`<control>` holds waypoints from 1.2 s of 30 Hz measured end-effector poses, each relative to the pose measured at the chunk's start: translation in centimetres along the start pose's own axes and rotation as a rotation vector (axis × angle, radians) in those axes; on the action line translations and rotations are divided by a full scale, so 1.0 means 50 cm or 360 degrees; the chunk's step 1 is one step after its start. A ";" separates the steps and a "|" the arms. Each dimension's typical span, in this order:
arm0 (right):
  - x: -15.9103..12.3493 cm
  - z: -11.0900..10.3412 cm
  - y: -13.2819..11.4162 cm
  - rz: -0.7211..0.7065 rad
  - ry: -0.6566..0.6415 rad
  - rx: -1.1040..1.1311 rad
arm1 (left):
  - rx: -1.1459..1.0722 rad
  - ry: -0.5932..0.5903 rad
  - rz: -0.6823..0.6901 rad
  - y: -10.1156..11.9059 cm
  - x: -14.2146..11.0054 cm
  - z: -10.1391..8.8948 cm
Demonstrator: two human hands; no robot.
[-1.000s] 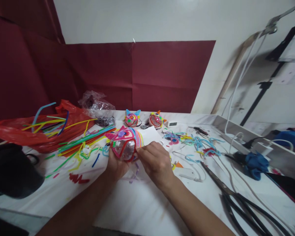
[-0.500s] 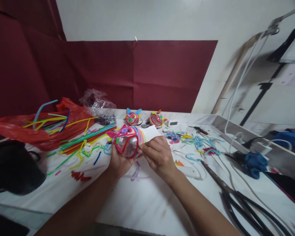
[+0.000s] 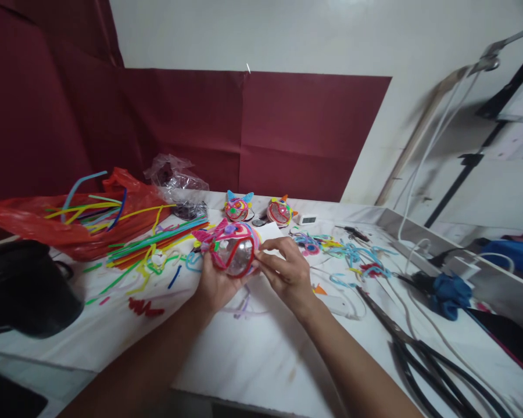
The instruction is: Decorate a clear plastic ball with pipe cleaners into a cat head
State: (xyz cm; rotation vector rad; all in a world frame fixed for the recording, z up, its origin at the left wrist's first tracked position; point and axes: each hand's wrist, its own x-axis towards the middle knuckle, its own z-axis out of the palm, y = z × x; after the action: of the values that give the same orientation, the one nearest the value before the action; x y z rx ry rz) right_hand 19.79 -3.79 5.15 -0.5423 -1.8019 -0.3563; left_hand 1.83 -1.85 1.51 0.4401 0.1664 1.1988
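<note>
Cupped in my left hand [image 3: 213,284] is a clear round ball [image 3: 235,256] trimmed with pipe cleaners, with red loops round its clear front and pink ears at its upper left. My right hand [image 3: 286,271] pinches at the ball's right edge, thumb and forefinger together. Whatever lies between those fingertips is too small to make out. Two similar decorated balls, one with blue ears [image 3: 237,208] and one with orange ears [image 3: 280,212], stand behind at the back of the table. White paper [image 3: 268,232] lies just behind the held ball.
Pipe cleaners [image 3: 157,244] and a red plastic bag [image 3: 70,232] spread over the left, beside a black container [image 3: 30,290]. Large scissors [image 3: 403,339] lie at right, near tangled light-blue pipe cleaners [image 3: 353,252] and white cables. A low ledge [image 3: 440,255] edges the right side.
The held ball has turned slightly, showing its clear front more squarely. My right hand's fingers have shifted up along its right edge. The whole view has moved a little.
</note>
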 end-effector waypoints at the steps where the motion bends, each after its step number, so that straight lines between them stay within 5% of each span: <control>1: -0.002 0.001 0.002 0.0024 0.0017 0.0051 | -0.0002 -0.0010 0.0002 -0.001 0.000 0.002; 16: -0.054 -0.039 0.010 0.0122 0.0024 0.0149 | 0.0131 -0.0197 -0.0076 -0.022 0.008 0.001; 28: -0.071 -0.045 0.008 0.0162 0.0149 0.0178 | 0.0133 -0.0090 -0.0046 -0.014 0.020 -0.044; 36: -0.092 -0.043 0.021 0.0211 0.0200 0.0224 | 0.0279 -0.0068 0.0194 -0.022 -0.002 -0.017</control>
State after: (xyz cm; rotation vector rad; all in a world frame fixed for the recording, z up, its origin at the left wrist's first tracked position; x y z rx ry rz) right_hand 23.15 -4.78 1.35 -0.5253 -1.6467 -0.1675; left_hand 2.46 -2.05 0.27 0.6363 0.2112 1.2983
